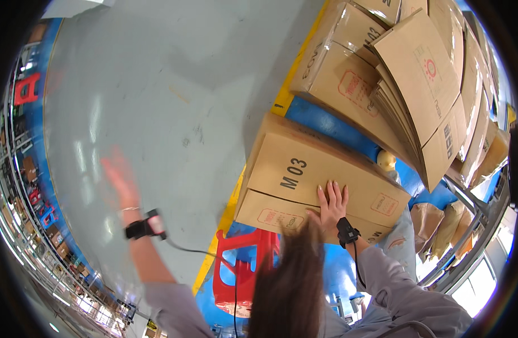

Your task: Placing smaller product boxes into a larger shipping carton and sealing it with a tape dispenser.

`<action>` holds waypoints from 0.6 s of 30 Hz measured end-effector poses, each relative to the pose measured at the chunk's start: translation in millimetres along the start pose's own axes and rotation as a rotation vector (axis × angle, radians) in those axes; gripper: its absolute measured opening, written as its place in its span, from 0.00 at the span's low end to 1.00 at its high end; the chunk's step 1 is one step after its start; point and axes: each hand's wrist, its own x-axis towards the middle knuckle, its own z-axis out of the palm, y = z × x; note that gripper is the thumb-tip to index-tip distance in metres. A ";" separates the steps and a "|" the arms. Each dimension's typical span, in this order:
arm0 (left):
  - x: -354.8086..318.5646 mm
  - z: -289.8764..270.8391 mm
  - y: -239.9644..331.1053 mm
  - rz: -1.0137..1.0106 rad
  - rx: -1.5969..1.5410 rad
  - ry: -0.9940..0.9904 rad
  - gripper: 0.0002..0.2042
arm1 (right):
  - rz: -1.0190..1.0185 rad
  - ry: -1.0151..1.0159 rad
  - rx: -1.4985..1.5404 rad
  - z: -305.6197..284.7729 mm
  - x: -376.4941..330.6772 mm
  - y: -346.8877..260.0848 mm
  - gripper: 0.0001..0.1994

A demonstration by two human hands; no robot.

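Note:
A brown cardboard box [326,152] with black and red print lies in front of me, slanting down to the right. On its upper face rests my right hand [331,207], palm down with the fingers stretched out. Out to the left, over the grey floor, my left hand [121,177] is apart from everything and holds nothing I can see; motion smears its fingers. Each wrist carries a black strap with a cable, the left strap [143,227] and the right strap [347,232]. Hair hides part of the box's near edge.
Several cardboard bundles [341,90] stand beyond the box, with loose flat cartons [419,73] leaning over them at the right. A red plastic stool [229,242] is close by on the left. A yellow line [211,265] divides grey and blue floor. Metal racks [467,242] stand at the right.

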 end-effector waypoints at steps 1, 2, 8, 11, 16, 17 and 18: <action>-8.7 35.2 -27.8 -0.081 -0.198 0.008 0.37 | -0.006 -0.014 0.000 -0.6 1.0 -3.4 0.38; -37.0 70.2 -55.9 -0.120 0.359 -0.250 0.37 | -0.013 -0.015 0.006 -0.1 2.0 -6.6 0.37; -50.1 119.4 -112.4 -0.696 -0.087 -0.793 0.43 | 0.021 0.000 0.039 1.2 -3.3 -10.8 0.36; -5.0 112.1 -63.5 -0.426 -0.078 -0.589 0.43 | 0.028 0.007 0.017 4.6 -0.9 -4.9 0.36; -6.4 174.4 -50.0 -0.332 -0.246 -0.515 0.41 | 0.010 0.014 0.031 3.6 2.7 -11.1 0.36; -31.0 193.4 -53.7 -0.338 -0.214 -0.540 0.40 | 0.009 0.017 0.054 5.0 4.9 -17.3 0.35; -54.8 217.8 -61.3 -0.348 -0.198 -0.579 0.39 | 0.013 0.017 0.058 4.7 4.6 -16.5 0.35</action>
